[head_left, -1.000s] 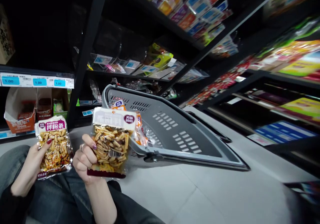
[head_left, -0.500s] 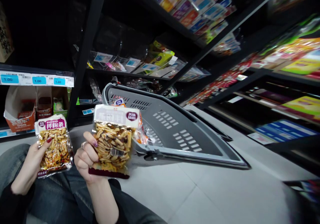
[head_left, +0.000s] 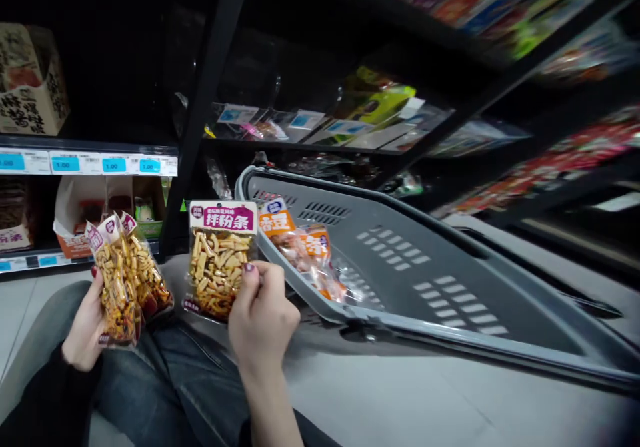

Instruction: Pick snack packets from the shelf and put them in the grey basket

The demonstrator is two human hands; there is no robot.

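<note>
My left hand (head_left: 86, 320) is closed on snack packets (head_left: 123, 280) with white and purple tops and brownish strips inside clear plastic; at least two show, fanned apart. In my right hand (head_left: 265, 317), between thumb and fingers, is another snack packet (head_left: 223, 257) of the same kind, held upright with its printed front toward me. Just right of it stands a grey shopping basket (head_left: 395, 247) with slotted walls. Inside the basket lie orange and white snack packets (head_left: 303, 244).
Dark shelves (head_left: 217, 54) rise in front, with price labels (head_left: 113, 164) along their edges. Open cardboard boxes (head_left: 75, 210) sit on the lower left shelf, and a printed box (head_left: 33, 87) stands above. Pale floor tiles (head_left: 390, 394) lie below the basket.
My right hand has turned its packet from back to front. The left hand's packets now fan apart. The view has shifted left, and more of the orange packets in the basket shows.
</note>
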